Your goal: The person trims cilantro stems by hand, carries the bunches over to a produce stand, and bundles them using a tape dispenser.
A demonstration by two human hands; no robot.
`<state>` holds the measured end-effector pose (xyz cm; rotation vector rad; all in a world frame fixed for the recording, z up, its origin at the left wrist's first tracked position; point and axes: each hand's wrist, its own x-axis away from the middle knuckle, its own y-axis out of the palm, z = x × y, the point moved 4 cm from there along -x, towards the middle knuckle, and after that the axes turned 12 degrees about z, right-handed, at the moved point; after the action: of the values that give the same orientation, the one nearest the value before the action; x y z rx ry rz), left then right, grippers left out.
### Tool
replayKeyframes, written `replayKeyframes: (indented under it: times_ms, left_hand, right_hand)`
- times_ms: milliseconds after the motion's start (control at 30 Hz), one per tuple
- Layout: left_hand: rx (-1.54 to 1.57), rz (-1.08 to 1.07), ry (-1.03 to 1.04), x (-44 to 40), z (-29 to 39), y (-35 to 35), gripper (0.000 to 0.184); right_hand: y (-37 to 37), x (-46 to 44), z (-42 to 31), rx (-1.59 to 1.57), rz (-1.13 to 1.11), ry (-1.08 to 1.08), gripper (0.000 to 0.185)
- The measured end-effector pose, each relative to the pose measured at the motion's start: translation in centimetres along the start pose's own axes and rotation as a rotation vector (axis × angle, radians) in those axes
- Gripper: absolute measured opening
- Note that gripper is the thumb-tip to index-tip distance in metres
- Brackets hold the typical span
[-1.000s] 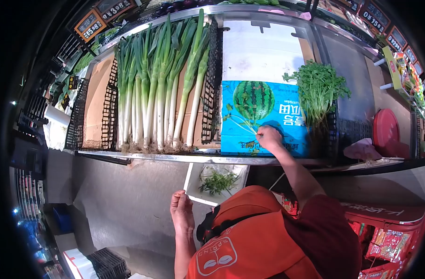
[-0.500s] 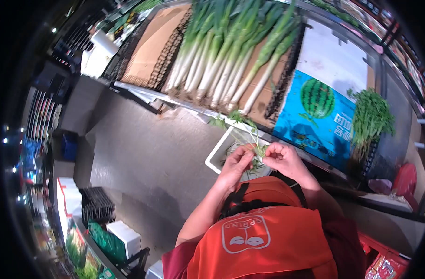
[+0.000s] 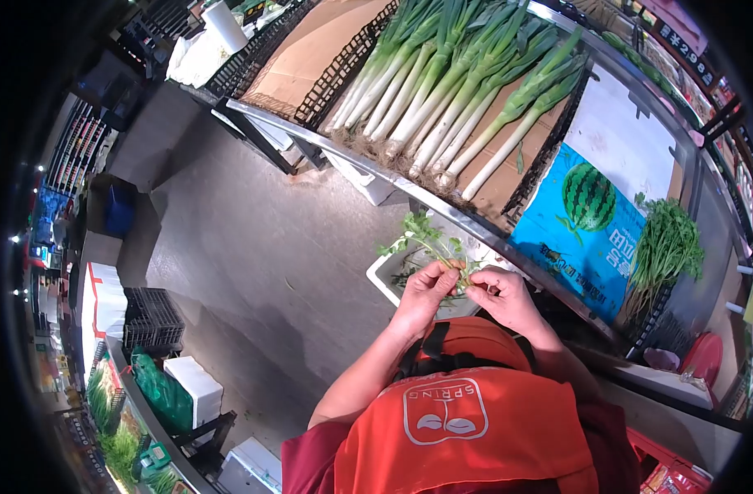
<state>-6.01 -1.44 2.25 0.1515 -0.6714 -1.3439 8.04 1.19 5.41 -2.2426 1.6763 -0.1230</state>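
Above a white bin (image 3: pixel 382 278), both hands are at a sprig of leafy green herb (image 3: pixel 418 233) that looks like coriander. My left hand (image 3: pixel 428 298) is closed, pinching the thin stems between thumb and fingers. Close beside it, my right hand (image 3: pixel 506 300) has thumb and fingertips pinched at the stem ends. The leaves fan out to the upper left, past my left hand. Loose green scraps lie inside the bin, partly hidden by my hands. A larger bunch of similar greens (image 3: pixel 669 247) lies on the stand to the right.
Leeks (image 3: pixel 442 107) with rooty ends lie in a row on cardboard in a black crate. To their right is a blue carton sheet (image 3: pixel 570 222) with a watermelon print. The stand's metal edge (image 3: pixel 376 169) runs just beyond the bin. A black crate (image 3: pixel 153 319) stands at left.
The view has turned, so the stand and leeks appear farther right. The sprig's leaves show more fully, spread to the upper left. Both hands keep their pinch, close together.
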Motion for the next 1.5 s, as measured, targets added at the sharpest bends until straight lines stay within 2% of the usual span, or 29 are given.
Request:
replayKeyframes:
  times_ms: [100, 200, 233, 333, 433, 633, 733, 933, 1133, 1333, 1500]
  left_hand:
    - [0.071, 0.035, -0.028, -0.4, 0.3, -1.1, 0.019]
    - [0.133, 0.113, 0.041, -0.6, 1.5, -1.9, 0.019]
    - [0.138, 0.12, 0.012, -0.8, 1.4, -2.3, 0.014]
    - [0.095, 0.107, 0.055, -0.9, 1.5, -2.7, 0.02]
    - [0.14, 0.107, 0.043, -1.0, 1.3, -2.9, 0.017]
    - [0.269, 0.046, -0.037, -0.9, 2.1, -2.8, 0.01]
    - [0.325, -0.094, -0.031, -1.4, 2.0, -3.1, 0.012]
    - [0.344, -0.077, -0.086, -1.1, 2.8, -2.7, 0.022]
    - [0.111, -0.046, -0.061, -1.0, 2.3, -2.3, 0.031]
    - [-0.043, -0.049, -0.06, -0.8, 1.4, -2.1, 0.025]
    - [-0.24, -0.02, 0.108, -1.1, 1.2, -2.2, 0.022]
  right_hand:
    - [0.6, 0.0, 0.4, 0.057, -0.017, -0.037, 0.011]
    - [0.8, 0.4, 0.9, 0.057, -0.04, -0.029, 0.011]
    - [0.9, 0.5, 1.1, 0.054, -0.043, -0.018, 0.011]
    - [0.8, 0.7, 2.2, 0.033, -0.036, 0.001, 0.01]
    - [0.7, 0.6, 2.1, 0.053, -0.045, -0.01, 0.01]
    - [0.8, 0.3, 1.8, 0.046, -0.034, -0.032, 0.011]
    - [0.7, 0.3, 1.8, 0.06, -0.057, -0.004, 0.011]
    - [0.8, 0.1, 1.7, 0.034, -0.024, -0.034, 0.011]
    - [1.0, -0.1, 1.2, 0.047, -0.074, 0.012, 0.011]
    - [1.1, -0.2, 1.6, 0.059, -0.072, 0.008, 0.013]
    - [0.4, -1.2, -0.3, 0.113, 0.091, -0.035, 0.016]
